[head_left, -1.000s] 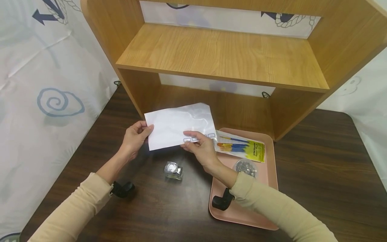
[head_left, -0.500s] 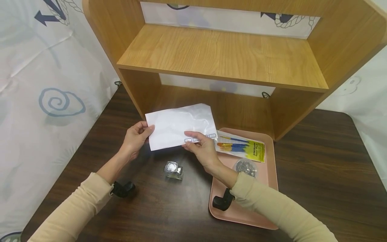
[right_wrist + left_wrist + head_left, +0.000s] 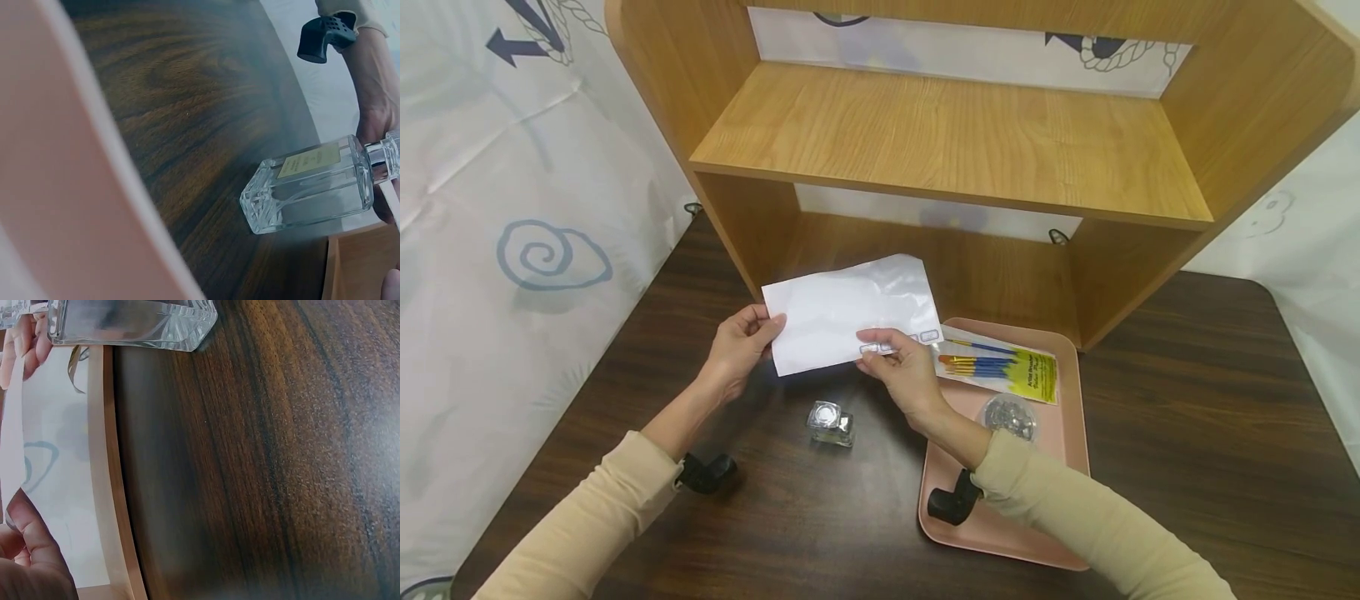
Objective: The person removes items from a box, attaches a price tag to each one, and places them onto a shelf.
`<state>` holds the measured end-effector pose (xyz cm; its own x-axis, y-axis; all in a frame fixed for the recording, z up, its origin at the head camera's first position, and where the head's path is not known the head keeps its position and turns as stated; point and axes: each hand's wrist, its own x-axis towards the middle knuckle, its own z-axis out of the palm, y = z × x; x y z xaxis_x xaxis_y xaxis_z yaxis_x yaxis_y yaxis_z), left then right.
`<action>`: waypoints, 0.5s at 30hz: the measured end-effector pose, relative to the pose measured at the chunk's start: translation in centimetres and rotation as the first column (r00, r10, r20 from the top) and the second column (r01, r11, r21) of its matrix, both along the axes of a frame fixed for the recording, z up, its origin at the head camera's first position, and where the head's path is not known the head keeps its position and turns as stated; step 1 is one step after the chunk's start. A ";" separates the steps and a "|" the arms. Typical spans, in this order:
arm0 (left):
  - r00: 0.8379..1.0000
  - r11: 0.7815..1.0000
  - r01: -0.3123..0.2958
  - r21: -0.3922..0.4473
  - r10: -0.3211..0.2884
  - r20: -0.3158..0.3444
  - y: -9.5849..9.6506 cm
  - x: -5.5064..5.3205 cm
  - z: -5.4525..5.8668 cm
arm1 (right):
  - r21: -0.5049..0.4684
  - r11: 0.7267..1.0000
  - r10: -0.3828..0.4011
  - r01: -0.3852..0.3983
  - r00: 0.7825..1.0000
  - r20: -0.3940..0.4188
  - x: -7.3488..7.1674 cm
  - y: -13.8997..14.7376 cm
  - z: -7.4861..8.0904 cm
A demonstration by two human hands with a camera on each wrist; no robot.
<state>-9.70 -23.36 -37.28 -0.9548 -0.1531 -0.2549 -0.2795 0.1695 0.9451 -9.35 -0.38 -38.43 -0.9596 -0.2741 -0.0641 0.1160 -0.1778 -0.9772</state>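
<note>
A flat white sheet (image 3: 827, 312), glossy and creased toward its right end and printed with small blue-outlined boxes along the lower right edge, is held up in front of the shelf. My left hand (image 3: 741, 346) pinches its left edge, thumb on the front. At the lower right edge, my right hand (image 3: 901, 371) grips it between thumb and fingers. Below the sheet, a square glass perfume bottle (image 3: 831, 424) stands upright on the table. In the right wrist view the bottle (image 3: 312, 184) shows a pale label and silver collar. The left wrist view shows the sheet (image 3: 12, 434) nearly edge-on.
A wooden shelf unit (image 3: 955, 137) stands behind the hands. On the right, a pink tray (image 3: 1000, 537) lies under my right forearm, bearing a packet of blue-handled artist brushes (image 3: 1000, 368) and a round clear container (image 3: 1010, 414) of small glassy pieces. The tabletop (image 3: 760, 533) is dark wood.
The sheet and both hands have shifted very slightly right in the head view. Both grips stay the same, and the bottle and tray have not moved.
</note>
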 end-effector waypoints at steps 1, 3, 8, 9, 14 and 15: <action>1.000 1.000 0.002 -0.004 -0.002 0.002 0.0 0.0 0.0 | -0.004 1.000 0.000 0.000 1.000 0.000 0.0 0.0 0.0; 1.000 1.000 0.008 -0.011 -0.008 0.008 0.0 0.0 0.0 | -0.019 1.000 0.001 -0.001 1.000 -0.001 0.0 0.0 -0.1; 0.999 1.000 0.022 -0.020 -0.021 0.026 0.1 0.0 -0.2 | -0.069 0.998 -0.001 0.003 0.999 0.032 0.0 -0.1 -0.1; 0.999 1.000 0.021 -0.019 -0.020 0.028 0.1 0.0 -0.3 | -0.077 0.997 0.001 0.003 0.999 0.043 0.0 -0.1 0.0; 1.000 1.000 0.020 -0.005 -0.020 0.025 0.2 0.0 -0.5 | -0.073 0.997 0.004 0.000 0.998 0.061 -0.1 0.0 -0.1; 0.999 1.000 0.021 -0.001 -0.021 0.024 0.2 0.0 -0.5 | -0.071 0.997 0.005 0.000 0.998 0.063 -0.1 0.1 -0.1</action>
